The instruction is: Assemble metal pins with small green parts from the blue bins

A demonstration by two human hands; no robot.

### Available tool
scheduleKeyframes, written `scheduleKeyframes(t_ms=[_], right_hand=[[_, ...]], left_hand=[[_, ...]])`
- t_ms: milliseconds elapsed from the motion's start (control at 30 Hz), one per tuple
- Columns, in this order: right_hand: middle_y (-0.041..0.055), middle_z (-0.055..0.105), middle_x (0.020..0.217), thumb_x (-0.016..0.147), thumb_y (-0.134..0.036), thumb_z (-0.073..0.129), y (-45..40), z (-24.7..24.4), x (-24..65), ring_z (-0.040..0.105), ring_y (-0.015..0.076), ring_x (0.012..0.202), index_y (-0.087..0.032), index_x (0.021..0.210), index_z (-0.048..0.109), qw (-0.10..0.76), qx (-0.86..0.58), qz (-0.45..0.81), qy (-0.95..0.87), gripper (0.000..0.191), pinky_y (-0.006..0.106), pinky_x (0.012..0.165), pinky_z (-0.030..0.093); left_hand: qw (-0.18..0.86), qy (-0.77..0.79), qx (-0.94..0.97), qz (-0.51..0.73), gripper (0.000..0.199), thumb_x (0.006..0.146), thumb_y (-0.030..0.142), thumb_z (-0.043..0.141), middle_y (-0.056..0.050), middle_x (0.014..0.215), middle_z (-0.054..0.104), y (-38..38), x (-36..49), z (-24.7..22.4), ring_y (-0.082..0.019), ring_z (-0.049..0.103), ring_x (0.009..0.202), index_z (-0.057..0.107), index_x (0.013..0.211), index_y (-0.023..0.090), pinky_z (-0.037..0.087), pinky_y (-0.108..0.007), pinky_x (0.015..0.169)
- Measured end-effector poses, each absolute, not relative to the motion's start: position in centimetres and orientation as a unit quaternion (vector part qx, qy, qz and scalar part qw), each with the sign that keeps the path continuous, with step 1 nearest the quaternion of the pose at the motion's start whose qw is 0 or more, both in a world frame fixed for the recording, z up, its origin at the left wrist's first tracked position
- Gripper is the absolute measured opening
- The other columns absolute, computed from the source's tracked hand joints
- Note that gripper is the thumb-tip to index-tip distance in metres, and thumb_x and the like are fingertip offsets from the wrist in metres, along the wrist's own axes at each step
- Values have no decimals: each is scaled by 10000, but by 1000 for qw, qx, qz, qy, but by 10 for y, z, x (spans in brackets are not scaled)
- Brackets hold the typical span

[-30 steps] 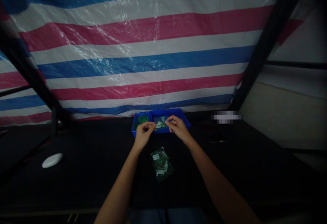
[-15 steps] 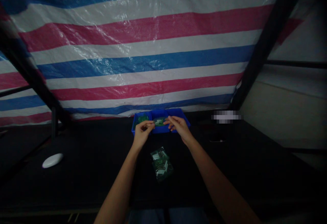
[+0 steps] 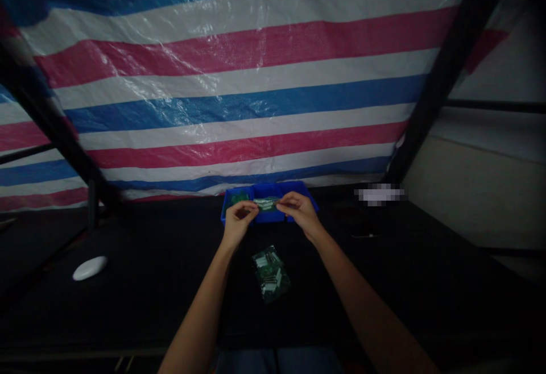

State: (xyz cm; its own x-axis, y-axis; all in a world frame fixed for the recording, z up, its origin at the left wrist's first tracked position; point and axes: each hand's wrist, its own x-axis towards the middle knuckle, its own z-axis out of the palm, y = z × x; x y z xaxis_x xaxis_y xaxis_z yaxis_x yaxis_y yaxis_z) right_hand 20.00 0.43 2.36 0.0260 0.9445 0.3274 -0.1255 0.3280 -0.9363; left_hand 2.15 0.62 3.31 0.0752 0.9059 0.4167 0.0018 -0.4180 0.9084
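The left hand (image 3: 239, 221) and the right hand (image 3: 301, 215) meet over a blue plastic parts tray (image 3: 298, 187), their fingers (image 3: 249, 208) narrowed to a pinch on opposite ends of a small green circuit-board packet (image 3: 267, 203), which sits just above the middle of the tray. Gripping it by the ends with the fingertips alone leaves its face uncovered, which seems to be why the palms sit back and the wrists turn inward. Working over the tray also means that anything dropped would likely land inside it. The tray stands toward the far side of the work area with a divider (image 3: 252, 194) across it, and a green packet (image 3: 239, 198) lies to the left of that divider, apart from the held one, so the divider appears to keep pieces separate. Nearer the body, a clear bag of green boards (image 3: 271, 274) lies flat on the black tabletop (image 3: 140, 306), between the forearms and within easy reach of both hands. Well off to the left rests a white computer mouse (image 3: 89, 268). A striped blue, red and white tarpaulin (image 3: 256, 78), hung on a black metal frame (image 3: 443, 73), closes off the space behind the tabletop.
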Motion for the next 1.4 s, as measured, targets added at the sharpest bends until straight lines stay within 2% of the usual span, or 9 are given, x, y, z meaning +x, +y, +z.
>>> scheduleKeyframes(t_ms=[100,267,467,733,933,1100,1233,1400], right_hand=[[-1,612,669,530,-316,703,5,22,199,551,132,603,-190,702,526,613,-373,437,-542,278,222,503,391],[4,621,701,540,-297,694,6,23,199,561,138,624,-189,834,587,603,-372,454,-540,332,220,500,387],[24,624,721,565,-316,672,6,23,197,552,140,635,-175,735,631,593,-380,443,-555,224,216,471,382],[24,605,752,592,-320,655,12,15,200,511,129,626,-197,723,658,601,-395,361,-594,180,216,475,394],[11,604,661,609,-304,623,10,18,199,501,120,556,-194,739,663,585,-400,416,-570,174,210,429,371],[35,642,754,650,-323,578,9,19,201,547,148,653,-197,771,675,588,-407,427,-553,200,214,459,392],[50,647,821,653,-353,593,7,22,200,556,166,699,-194,814,671,594,-405,421,-553,240,222,472,397],[38,639,748,605,-296,650,7,22,199,546,151,667,-174,738,658,604,-395,367,-587,181,239,536,410]], left_hand=[[400,366,613,574,180,575,259,689,-12,661,571,7,21,33,-110,519,620,591,671,142,412,-222,599],[421,352,595,587,232,568,245,695,12,647,545,7,23,34,-72,489,567,548,714,140,392,-192,564],[431,356,587,585,274,570,261,694,-19,715,586,7,23,33,-93,513,614,598,794,136,415,-220,611],[364,380,622,580,212,621,290,663,-20,729,600,12,20,29,-92,479,594,656,782,153,389,-209,577],[415,368,607,569,230,667,307,625,-28,699,633,9,21,31,-123,543,646,646,835,151,400,-222,599],[406,381,608,566,230,694,339,591,-35,747,642,7,22,33,-121,538,623,654,808,149,406,-232,590],[396,384,613,565,220,659,317,629,-31,759,631,9,21,31,-120,535,648,656,800,150,404,-228,603],[371,374,632,569,205,629,282,658,-15,697,600,10,19,30,-112,526,633,632,779,145,401,-221,610]])
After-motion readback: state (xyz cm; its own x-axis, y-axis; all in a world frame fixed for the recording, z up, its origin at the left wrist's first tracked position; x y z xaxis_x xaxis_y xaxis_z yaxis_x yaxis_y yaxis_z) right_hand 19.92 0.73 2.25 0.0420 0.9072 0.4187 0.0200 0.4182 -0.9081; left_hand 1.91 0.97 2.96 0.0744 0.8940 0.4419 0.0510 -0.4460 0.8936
